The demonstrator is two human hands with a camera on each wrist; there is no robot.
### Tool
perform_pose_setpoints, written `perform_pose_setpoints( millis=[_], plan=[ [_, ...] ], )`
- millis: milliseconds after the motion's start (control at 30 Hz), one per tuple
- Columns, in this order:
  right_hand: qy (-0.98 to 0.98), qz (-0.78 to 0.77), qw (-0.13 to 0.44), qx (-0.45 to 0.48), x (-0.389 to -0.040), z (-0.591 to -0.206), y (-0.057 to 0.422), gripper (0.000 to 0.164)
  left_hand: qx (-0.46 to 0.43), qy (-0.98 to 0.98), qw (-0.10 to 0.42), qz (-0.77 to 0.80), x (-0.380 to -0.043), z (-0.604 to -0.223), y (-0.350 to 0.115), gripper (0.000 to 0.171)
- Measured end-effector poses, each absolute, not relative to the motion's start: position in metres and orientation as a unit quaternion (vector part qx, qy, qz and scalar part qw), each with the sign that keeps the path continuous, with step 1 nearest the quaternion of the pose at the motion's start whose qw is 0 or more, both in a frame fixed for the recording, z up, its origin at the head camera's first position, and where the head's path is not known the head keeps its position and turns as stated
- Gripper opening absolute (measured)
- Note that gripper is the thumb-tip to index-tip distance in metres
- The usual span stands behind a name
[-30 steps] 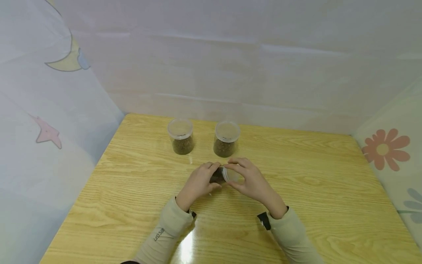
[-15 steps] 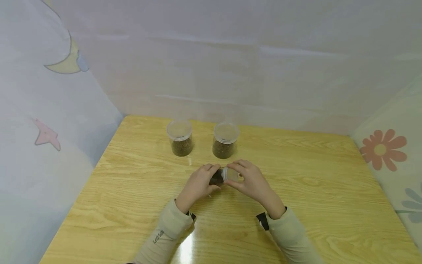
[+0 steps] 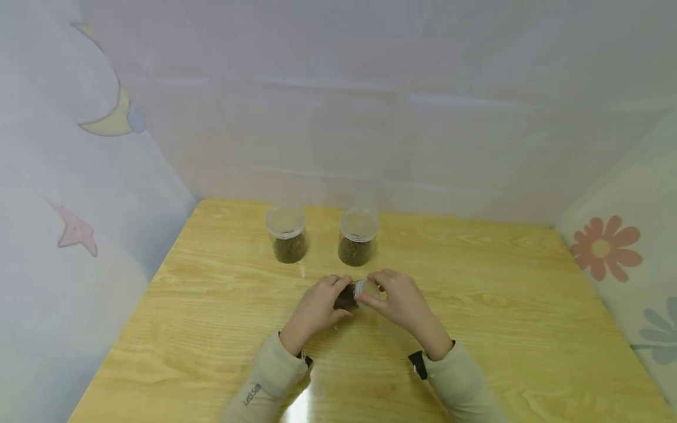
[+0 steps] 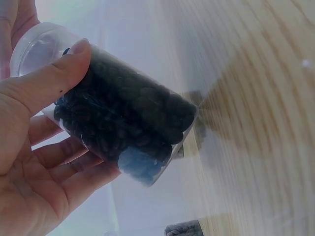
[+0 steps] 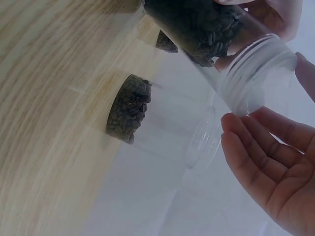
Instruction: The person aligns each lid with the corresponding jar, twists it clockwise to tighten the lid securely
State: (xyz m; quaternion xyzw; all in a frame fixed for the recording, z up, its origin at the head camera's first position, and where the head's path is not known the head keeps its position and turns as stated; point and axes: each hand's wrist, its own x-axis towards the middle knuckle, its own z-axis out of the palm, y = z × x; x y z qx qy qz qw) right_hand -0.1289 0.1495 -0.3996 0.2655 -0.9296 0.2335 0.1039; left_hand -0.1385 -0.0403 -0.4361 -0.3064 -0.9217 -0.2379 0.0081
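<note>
My left hand point(image 3: 316, 305) grips a clear plastic jar point(image 4: 123, 105) by its side, thumb over one face and fingers underneath. Dark, bean-like pieces fill much of it, and a pale blue patch shows near its base. The jar is tilted, with its lid end toward my right hand point(image 3: 403, 298). That hand pinches the clear ridged lid point(image 5: 256, 71) between thumb and fingertips. Whether the lid is loose on the jar cannot be told.
Beyond my hands stand two similar lidded jars, a left one point(image 3: 290, 238) and a right one point(image 3: 357, 242), each part filled with dark pieces. The wooden table point(image 3: 476, 294) meets a pale cloth backdrop point(image 3: 328, 129) behind and at both sides.
My right hand has turned slightly about the lid, its fingers and thumb shifting round it. The left hand keeps its grip on the jar. The whole head view has slid downward.
</note>
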Motion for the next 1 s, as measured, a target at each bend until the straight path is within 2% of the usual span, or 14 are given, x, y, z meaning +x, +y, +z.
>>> perform_pose_setpoints(
  millis=[267, 433, 600, 767, 1000],
  plan=[
    [-0.937, 0.222, 0.106, 0.248, -0.1281, -0.4034, 0.1483, 0.033, -0.307, -0.921, 0.014, -0.239, -0.1348, -0.4387, -0.0401, 0.065],
    [-0.937, 0.229, 0.089, 0.247, -0.1267, -0.4038, 0.1503, 0.043, -0.301, -0.921, 0.013, -0.245, -0.1356, -0.4396, -0.0407, 0.066],
    [-0.915, 0.237, 0.084, 0.314, -0.1254, -0.4041, 0.1556, 0.056, -0.300, -0.922, 0.016, -0.246, -0.1368, -0.4403, -0.0415, 0.067],
    [-0.884, 0.249, 0.102, 0.383, -0.1243, -0.4034, 0.1581, 0.052, -0.305, -0.920, 0.017, -0.246, -0.1376, -0.4404, -0.0423, 0.066],
    [-0.875, 0.236, 0.112, 0.406, -0.1255, -0.4037, 0.1573, 0.051, -0.309, -0.916, 0.021, -0.255, -0.1379, -0.4398, -0.0427, 0.065]
  ],
)
